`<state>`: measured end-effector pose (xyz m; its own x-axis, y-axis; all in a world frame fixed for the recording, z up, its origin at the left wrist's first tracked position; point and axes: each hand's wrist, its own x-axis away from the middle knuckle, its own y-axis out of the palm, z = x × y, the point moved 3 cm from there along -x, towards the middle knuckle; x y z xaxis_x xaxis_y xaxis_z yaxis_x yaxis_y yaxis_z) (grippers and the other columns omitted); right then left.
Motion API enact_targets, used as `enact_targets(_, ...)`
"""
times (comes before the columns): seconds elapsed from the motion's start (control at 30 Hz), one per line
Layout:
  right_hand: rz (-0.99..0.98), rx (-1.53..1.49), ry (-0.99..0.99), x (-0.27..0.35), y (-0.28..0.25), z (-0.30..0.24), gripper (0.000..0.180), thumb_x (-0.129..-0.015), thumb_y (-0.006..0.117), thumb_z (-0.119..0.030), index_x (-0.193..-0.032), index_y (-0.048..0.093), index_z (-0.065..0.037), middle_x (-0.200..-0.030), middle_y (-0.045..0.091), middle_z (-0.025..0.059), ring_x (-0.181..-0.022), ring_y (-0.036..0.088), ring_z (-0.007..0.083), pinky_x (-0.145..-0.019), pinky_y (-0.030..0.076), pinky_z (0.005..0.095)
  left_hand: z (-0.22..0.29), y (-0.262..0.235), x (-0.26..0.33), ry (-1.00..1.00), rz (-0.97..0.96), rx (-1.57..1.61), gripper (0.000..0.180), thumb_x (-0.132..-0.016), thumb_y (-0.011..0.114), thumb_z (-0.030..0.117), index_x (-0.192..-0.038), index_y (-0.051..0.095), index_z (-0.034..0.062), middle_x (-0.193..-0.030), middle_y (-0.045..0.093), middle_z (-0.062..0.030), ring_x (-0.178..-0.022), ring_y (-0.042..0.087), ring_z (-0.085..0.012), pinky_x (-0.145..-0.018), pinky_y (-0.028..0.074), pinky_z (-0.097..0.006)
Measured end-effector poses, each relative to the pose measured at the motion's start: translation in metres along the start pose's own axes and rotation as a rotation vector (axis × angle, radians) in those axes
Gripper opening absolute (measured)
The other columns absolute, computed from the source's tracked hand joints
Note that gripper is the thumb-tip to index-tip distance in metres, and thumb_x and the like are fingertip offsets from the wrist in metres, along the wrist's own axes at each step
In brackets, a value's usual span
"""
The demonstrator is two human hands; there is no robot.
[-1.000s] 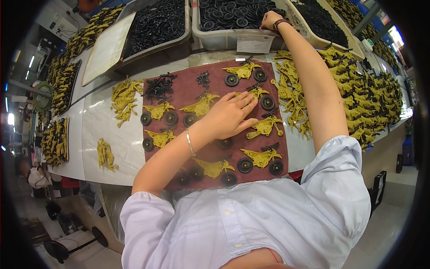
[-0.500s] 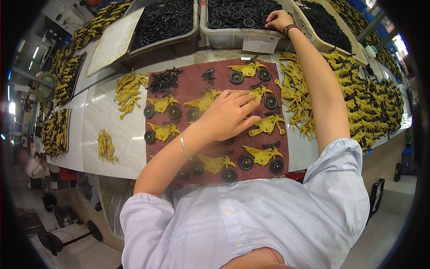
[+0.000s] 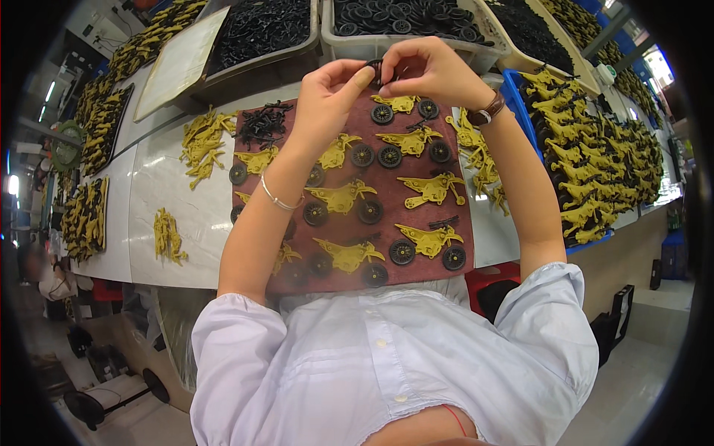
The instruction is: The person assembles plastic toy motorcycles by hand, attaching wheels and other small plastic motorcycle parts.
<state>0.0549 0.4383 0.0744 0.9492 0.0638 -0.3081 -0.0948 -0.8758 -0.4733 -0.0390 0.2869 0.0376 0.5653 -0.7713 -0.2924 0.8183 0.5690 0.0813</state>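
Both my hands meet at the far edge of a dark red mat [image 3: 461, 215]. My left hand [image 3: 332, 91] and my right hand [image 3: 429, 68] pinch a small black wheel [image 3: 375, 72] between their fingertips. On the mat lie several yellow toy motorbike bodies [image 3: 343, 198] with black wheels [image 3: 401, 252] fitted. A wheeled yellow body [image 3: 401, 104] lies just below my fingers. A heap of small black parts [image 3: 264, 123] sits at the mat's far left corner.
Grey bins of black wheels [image 3: 401, 18] and black parts [image 3: 256, 30] stand behind the mat. Loose yellow bodies [image 3: 199, 141] lie on the white table at the left. A blue crate [image 3: 595, 163] of yellow bodies fills the right. Another person [image 3: 44, 275] is at far left.
My right hand has come back from the wheel bin to the mat's far edge. My left hand lifted off the mat's middle and joined it on a black wheel.
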Motion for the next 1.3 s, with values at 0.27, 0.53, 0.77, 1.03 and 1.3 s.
enact_targets(0.27,0.428,0.573,0.202,-0.056,-0.104,0.147,0.031,-0.086,0.069,-0.032,-0.104,0.07,-0.007,-0.095,0.071,0.0071,-0.088,0.067,0.0169,-0.077,0.053,0.0301,0.002,-0.009,0.054,-0.176,-0.079,-0.178,0.021,-0.09,0.065,0.012,-0.106,0.064,-0.002,-0.09,0.068,-0.0036,-0.076,0.062,-0.0059,-0.065,0.049,-0.02)
enact_targets(0.53,0.279,0.939,0.7,-0.123,-0.108,0.225,0.035,-0.075,0.077,-0.027,-0.097,0.07,-0.001,-0.093,0.069,0.0185,-0.085,0.068,0.0295,-0.077,0.054,0.0365,0.015,-0.014,0.107,0.072,-0.101,-0.71,0.015,-0.081,0.07,0.005,-0.094,0.068,-0.0023,-0.085,0.07,-0.0113,-0.074,0.067,-0.0175,-0.066,0.052,-0.027)
enact_targets(0.77,0.742,0.447,0.414,-0.072,-0.085,0.112,0.025,-0.072,0.079,-0.02,-0.083,0.07,0.001,-0.077,0.07,0.0161,-0.074,0.069,0.0251,-0.07,0.054,0.0335,0.015,0.012,0.1,0.173,-0.247,-0.748,0.014,-0.078,0.068,0.003,-0.092,0.068,-0.0013,-0.082,0.069,-0.0155,-0.073,0.067,-0.0282,-0.064,0.051,-0.032)
enact_targets(1.03,0.177,0.055,0.354,0.097,0.001,0.009,0.017,-0.083,0.071,-0.012,-0.094,0.067,0.0,-0.079,0.067,0.0037,-0.068,0.062,0.0098,-0.064,0.05,0.0249,-0.012,0.039,0.074,-0.035,-0.692,-0.671,0.013,-0.082,0.067,0.008,-0.091,0.066,-0.0015,-0.077,0.069,-0.015,-0.07,0.068,-0.0265,-0.064,0.052,-0.033)
enact_targets(1.3,0.113,0.227,0.592,0.177,0.03,0.001,0.015,-0.079,0.071,-0.009,-0.089,0.068,0.002,-0.075,0.068,0.0104,-0.067,0.064,0.0165,-0.063,0.05,0.0283,-0.03,0.057,0.072,-0.009,-0.792,-0.735,0.013,-0.081,0.067,0.009,-0.088,0.065,-0.0016,-0.073,0.067,-0.0152,-0.067,0.068,-0.0279,-0.063,0.052,-0.034)
